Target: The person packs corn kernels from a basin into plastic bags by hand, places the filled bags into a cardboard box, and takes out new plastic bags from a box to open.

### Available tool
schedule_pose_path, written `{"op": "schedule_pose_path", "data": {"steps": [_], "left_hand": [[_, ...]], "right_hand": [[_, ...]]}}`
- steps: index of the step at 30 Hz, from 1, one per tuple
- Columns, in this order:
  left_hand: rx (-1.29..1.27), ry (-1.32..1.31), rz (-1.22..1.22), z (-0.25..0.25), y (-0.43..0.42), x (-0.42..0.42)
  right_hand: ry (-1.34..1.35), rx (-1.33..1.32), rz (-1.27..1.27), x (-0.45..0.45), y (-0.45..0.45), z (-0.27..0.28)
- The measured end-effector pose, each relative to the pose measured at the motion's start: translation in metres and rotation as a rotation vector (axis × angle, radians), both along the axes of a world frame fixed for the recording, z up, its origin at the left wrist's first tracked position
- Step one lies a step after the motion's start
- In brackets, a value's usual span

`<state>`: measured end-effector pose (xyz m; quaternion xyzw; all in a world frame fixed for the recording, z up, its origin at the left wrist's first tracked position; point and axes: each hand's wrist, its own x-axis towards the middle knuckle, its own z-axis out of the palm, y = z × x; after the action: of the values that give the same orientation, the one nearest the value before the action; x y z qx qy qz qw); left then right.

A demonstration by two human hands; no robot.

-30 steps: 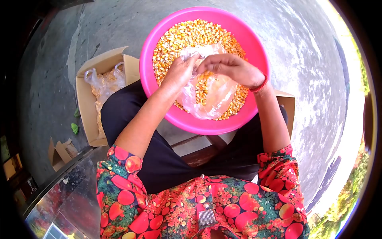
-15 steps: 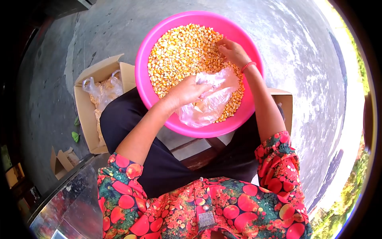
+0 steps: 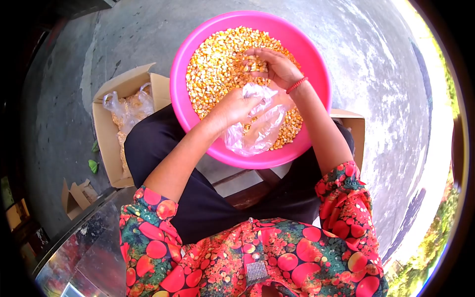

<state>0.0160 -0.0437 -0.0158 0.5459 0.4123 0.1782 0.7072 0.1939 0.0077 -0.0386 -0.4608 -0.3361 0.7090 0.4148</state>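
A pink basin point(image 3: 324, 81) full of yellow-orange corn kernels point(image 3: 213, 59) sits in front of my knees. My left hand point(image 3: 235, 106) is closed on the rim of a thin clear plastic bag point(image 3: 260, 131), which hangs crumpled over the near part of the corn. Above the bag, my right hand point(image 3: 282, 69) is cupped, with fingers and thumb curved around a scoop of kernels. A red bracelet point(image 3: 297, 85) circles that wrist. How much corn is inside the bag is hard to see.
To the left, an open cardboard box point(image 3: 106, 143) holds filled plastic bags point(image 3: 128, 111). Another box point(image 3: 354, 128) is partly hidden behind my right knee. A small torn carton point(image 3: 76, 198) and green leaves point(image 3: 93, 166) lie on the concrete floor point(image 3: 138, 39).
My right hand has come left across the corn toward the bag's mouth, now with kernels in its cupped fingers. My left hand stays on the bag, almost unmoved.
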Motion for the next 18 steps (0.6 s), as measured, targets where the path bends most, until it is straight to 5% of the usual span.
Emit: {"op": "schedule_pose_path", "data": {"steps": [11, 14, 18], "left_hand": [[-0.117, -0.258, 0.4, 0.002, 0.02, -0.007], [-0.141, -0.251, 0.418, -0.001, 0.022, -0.01], [-0.046, -0.182, 0.439, 0.001, 0.022, -0.011]], "right_hand": [[0.196, 0.109, -0.023, -0.002, -0.028, 0.077], [-0.239, 0.344, 0.354, -0.007, -0.041, 0.083], [-0.361, 0.526, 0.549, -0.008, -0.05, 0.08]]}}
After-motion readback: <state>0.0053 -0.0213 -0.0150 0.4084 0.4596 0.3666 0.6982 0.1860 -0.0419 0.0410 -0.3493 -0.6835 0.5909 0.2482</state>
